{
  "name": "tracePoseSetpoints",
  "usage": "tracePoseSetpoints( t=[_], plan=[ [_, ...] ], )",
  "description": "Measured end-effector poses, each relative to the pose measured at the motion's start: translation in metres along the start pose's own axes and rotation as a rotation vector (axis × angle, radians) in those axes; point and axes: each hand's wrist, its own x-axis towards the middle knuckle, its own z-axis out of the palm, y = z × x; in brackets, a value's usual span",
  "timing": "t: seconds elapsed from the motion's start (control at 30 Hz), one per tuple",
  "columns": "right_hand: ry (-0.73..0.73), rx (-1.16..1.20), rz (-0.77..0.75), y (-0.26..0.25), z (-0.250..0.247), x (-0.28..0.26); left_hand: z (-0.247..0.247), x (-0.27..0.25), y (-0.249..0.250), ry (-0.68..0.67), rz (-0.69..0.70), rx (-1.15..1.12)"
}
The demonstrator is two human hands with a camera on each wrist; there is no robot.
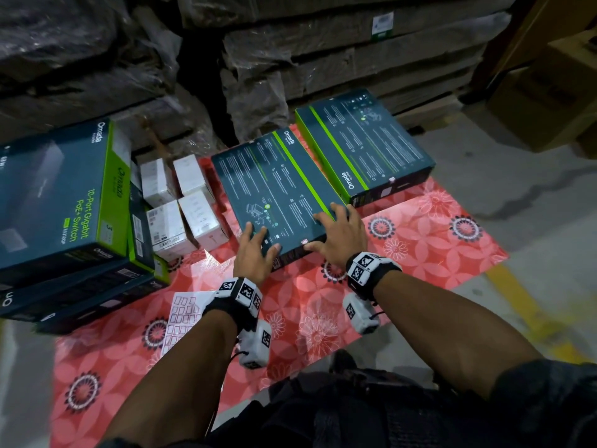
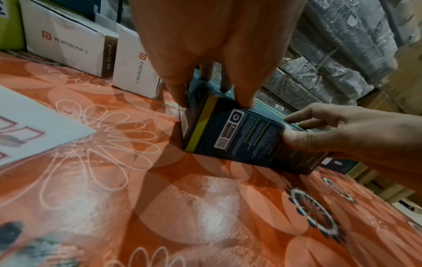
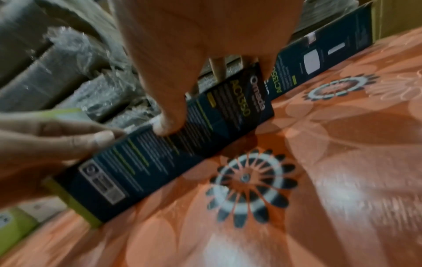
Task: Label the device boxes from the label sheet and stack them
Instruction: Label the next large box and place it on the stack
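A flat dark teal device box (image 1: 274,189) with a green stripe lies on the red floral mat (image 1: 420,227). My left hand (image 1: 261,240) grips its near left corner, fingers on top and thumb against the side (image 2: 180,97). My right hand (image 1: 326,227) holds its near right corner the same way, thumb on the front face (image 3: 169,124). A second box of the same kind (image 1: 365,147) lies just beyond it to the right. Each box shows a small pale label (image 1: 304,242) on its front edge. The label sheet (image 1: 185,315) lies on the mat under my left wrist.
A stack of large teal switch boxes (image 1: 55,195) stands at the left, with several small white boxes (image 1: 181,202) beside it. Plastic-wrapped pallets (image 1: 323,53) rise behind the mat. Brown cartons (image 1: 549,101) sit at the right, by bare concrete floor with a yellow line (image 1: 523,305).
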Motion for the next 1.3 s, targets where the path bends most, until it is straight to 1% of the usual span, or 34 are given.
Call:
tracePoseSetpoints(
  t=[0.07, 0.13, 0.17, 0.27, 0.37, 0.43, 0.53, 0.57, 0.63, 0.7, 0.73, 0.83, 0.9, 0.97, 1.07, 1.17, 1.27, 1.3],
  plan=[
    [-0.059, 0.041, -0.016, 0.006, -0.007, 0.003, -0.001, -0.001, 0.002, 0.007, 0.002, -0.029],
    [-0.070, 0.151, -0.018, 0.014, -0.012, 0.005, -0.003, -0.003, 0.004, 0.022, -0.022, -0.070],
    [-0.048, 0.243, 0.009, 0.017, -0.014, 0.006, -0.002, -0.003, 0.005, 0.047, -0.041, -0.098],
    [0.003, 0.509, 0.173, 0.022, -0.015, 0.012, -0.001, -0.003, 0.007, 0.084, -0.149, -0.208],
    [0.000, 0.618, 0.264, 0.020, -0.015, 0.016, -0.003, 0.000, 0.005, 0.081, -0.231, -0.377],
    [-0.002, 0.608, 0.296, 0.020, -0.011, 0.017, -0.007, 0.000, 0.002, 0.073, -0.276, -0.349],
    [0.010, 0.468, 0.355, 0.018, -0.011, 0.008, -0.017, -0.002, -0.005, 0.057, -0.327, -0.145],
    [-0.014, 0.414, 0.377, 0.020, -0.010, 0.004, -0.021, -0.004, -0.009, 0.050, -0.328, -0.076],
    [-0.104, 0.328, 0.415, 0.027, -0.006, -0.004, -0.028, -0.004, -0.018, -0.049, -0.339, 0.020],
    [-0.198, 0.297, 0.421, 0.031, -0.009, -0.005, -0.034, -0.002, -0.025, -0.141, -0.354, 0.035],
    [-0.228, 0.298, 0.415, 0.032, -0.013, -0.003, -0.036, 0.000, -0.027, -0.167, -0.368, -0.004],
    [-0.289, 0.375, 0.383, 0.021, -0.029, 0.016, -0.042, 0.005, -0.022, -0.165, -0.419, -0.150],
    [-0.290, 0.556, 0.406, 0.007, -0.034, 0.033, -0.045, 0.010, -0.014, -0.149, -0.455, -0.191],
    [-0.332, 0.728, 0.462, -0.004, -0.033, 0.049, -0.048, 0.019, -0.005, -0.173, -0.505, -0.261],
    [-0.446, 0.736, 0.519, -0.012, -0.026, 0.071, -0.051, 0.032, -0.001, -0.221, -0.568, -0.313],
    [-0.500, 0.745, 0.583, -0.015, -0.021, 0.086, -0.055, 0.043, 0.000, -0.234, -0.620, -0.413],
    [-0.545, 0.754, 0.565, -0.010, -0.008, 0.099, -0.050, 0.057, -0.008, -0.229, -0.650, -0.470],
    [-0.535, 0.748, 0.571, -0.004, 0.000, 0.104, -0.046, 0.063, -0.013, -0.244, -0.653, -0.477]
  ],
)
